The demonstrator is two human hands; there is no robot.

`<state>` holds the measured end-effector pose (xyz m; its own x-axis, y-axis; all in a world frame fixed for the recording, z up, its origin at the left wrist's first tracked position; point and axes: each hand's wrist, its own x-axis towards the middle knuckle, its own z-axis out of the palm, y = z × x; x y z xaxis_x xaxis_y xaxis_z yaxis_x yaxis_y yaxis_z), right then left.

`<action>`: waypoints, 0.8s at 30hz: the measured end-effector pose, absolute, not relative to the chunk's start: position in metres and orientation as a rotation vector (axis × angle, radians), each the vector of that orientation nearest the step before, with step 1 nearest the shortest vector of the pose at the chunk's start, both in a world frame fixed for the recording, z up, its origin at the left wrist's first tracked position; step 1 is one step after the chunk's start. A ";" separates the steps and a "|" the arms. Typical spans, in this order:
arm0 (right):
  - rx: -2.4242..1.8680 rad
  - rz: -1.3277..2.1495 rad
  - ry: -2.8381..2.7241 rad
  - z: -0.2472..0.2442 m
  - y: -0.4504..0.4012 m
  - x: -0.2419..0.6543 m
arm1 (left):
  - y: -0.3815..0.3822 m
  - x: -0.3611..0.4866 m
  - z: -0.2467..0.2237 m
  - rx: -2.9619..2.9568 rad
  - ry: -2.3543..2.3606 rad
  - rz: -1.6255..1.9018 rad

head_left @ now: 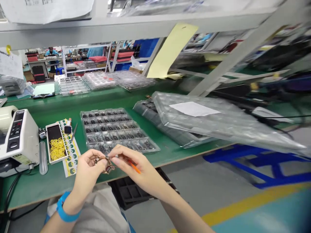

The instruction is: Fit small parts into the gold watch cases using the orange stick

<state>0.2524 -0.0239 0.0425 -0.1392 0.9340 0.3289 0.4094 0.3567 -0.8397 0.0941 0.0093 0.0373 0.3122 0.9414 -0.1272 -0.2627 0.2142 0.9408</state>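
My left hand (88, 170), with a blue band at the wrist, is closed around a small copper-coloured ring-shaped part (107, 168) with dark bits inside. My right hand (138, 165) is closed, with a thin orange-handled tool (134, 167) lying across its palm. The right thumb and forefinger pinch close together at the part's upper edge; what lies between their tips is too small to make out. Just beyond both hands, a clear compartment tray (114, 126) of small black parts rests on the green bench (70, 108).
A white box (58, 145) of yellow bands, a patterned sticker strip (72, 158), tweezers (74, 132) and a clear tube (43, 158) lie left. A white tape dispenser (19, 139) stands beyond them. Stacked clear trays (189, 119) overhang the bench's right edge. A shelf rail (121, 30) crosses overhead.
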 end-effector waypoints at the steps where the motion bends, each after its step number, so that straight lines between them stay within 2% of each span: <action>1: -1.182 0.773 -1.746 0.043 -0.021 0.250 | 0.010 0.092 0.038 0.991 0.859 0.983; 10: -1.230 0.799 -1.962 0.049 -0.016 0.239 | 0.015 0.080 0.037 1.107 0.872 0.874; 13: -1.303 0.901 -1.900 0.050 -0.015 0.235 | 0.017 0.075 0.031 1.141 0.843 0.905; 19: -1.421 0.881 -1.482 0.041 -0.021 0.216 | 0.017 0.045 0.005 1.510 0.995 1.176; 24: -1.188 1.323 -1.392 0.011 -0.018 0.168 | -0.002 0.019 -0.026 2.228 1.154 1.555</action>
<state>0.1682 -0.0180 0.0107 -0.1821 0.9829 -0.0278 0.0771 -0.0139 -0.9969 0.0186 -0.0023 -0.0256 0.1473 0.6842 0.7142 0.4859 -0.6790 0.5503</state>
